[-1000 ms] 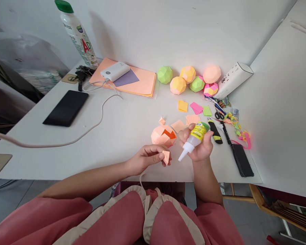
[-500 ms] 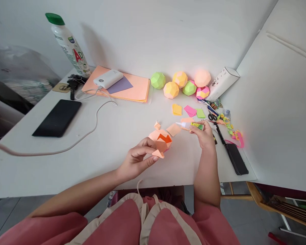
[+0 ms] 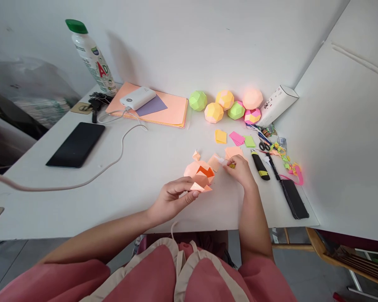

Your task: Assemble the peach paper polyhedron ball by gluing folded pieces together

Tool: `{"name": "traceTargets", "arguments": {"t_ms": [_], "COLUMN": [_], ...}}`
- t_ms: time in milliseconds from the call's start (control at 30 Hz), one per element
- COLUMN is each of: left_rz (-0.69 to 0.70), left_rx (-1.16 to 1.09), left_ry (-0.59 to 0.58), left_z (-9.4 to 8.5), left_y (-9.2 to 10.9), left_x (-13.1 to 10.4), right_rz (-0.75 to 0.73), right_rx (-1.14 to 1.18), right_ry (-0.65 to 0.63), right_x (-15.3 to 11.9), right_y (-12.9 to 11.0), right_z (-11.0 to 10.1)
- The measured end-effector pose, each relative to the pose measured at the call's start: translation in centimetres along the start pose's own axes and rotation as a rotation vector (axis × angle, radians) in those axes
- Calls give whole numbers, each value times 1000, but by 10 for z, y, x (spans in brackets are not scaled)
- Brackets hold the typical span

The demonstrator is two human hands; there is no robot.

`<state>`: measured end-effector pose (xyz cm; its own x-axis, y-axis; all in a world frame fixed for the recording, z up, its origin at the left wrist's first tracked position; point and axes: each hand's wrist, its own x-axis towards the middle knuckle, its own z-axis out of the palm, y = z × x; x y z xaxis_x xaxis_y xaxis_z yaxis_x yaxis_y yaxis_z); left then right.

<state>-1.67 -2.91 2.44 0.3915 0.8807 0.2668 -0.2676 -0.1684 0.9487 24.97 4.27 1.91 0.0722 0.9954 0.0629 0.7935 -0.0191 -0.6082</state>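
Observation:
My left hand [image 3: 173,200] pinches a folded peach paper piece [image 3: 202,187] between thumb and fingers. Just behind it on the table rests a peach faceted paper ball [image 3: 192,169] with an open, orange-lined gap. In my right hand [image 3: 242,172] is a small glue bottle [image 3: 221,161], mostly hidden by the fingers, its white nozzle pointing left over a peach paper square [image 3: 213,162]. A small folded peach piece [image 3: 196,155] lies behind the ball. More peach paper squares [image 3: 234,151] sit behind my right hand.
Finished paper balls [image 3: 214,113] line the wall beside a white box [image 3: 279,105]. Yellow [image 3: 221,136], pink [image 3: 237,138] and green [image 3: 250,141] squares lie before them. A cutter [image 3: 260,165], scissors [image 3: 264,146], phone [image 3: 76,144], cable [image 3: 121,147] and bottle [image 3: 96,63] surround the work.
My right hand has moved left with the glue bottle, toward the ball, uncovering the black-and-yellow cutter. The folded piece in my left hand has turned and shows more of its folds.

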Motion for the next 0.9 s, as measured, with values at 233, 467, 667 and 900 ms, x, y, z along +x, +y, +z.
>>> {"name": "traceTargets", "arguments": {"t_ms": [233, 467, 667, 900], "left_rz": [54, 101, 401, 241], "left_rx": [74, 139, 354, 687], "left_ry": [-2, -7, -40, 54], "left_z": [2, 2, -2, -45], "left_y": [-1, -3, -7, -37], "left_x": [0, 1, 1, 27], "right_rz": [-473, -809, -732, -2], "right_rx": [466, 654, 681, 788], "right_ry": [119, -283, -288, -124], "right_x": [-27, -51, -48, -32], "right_y": [-37, -69, -62, -40], "right_z": [-6, 5, 5, -3]}}
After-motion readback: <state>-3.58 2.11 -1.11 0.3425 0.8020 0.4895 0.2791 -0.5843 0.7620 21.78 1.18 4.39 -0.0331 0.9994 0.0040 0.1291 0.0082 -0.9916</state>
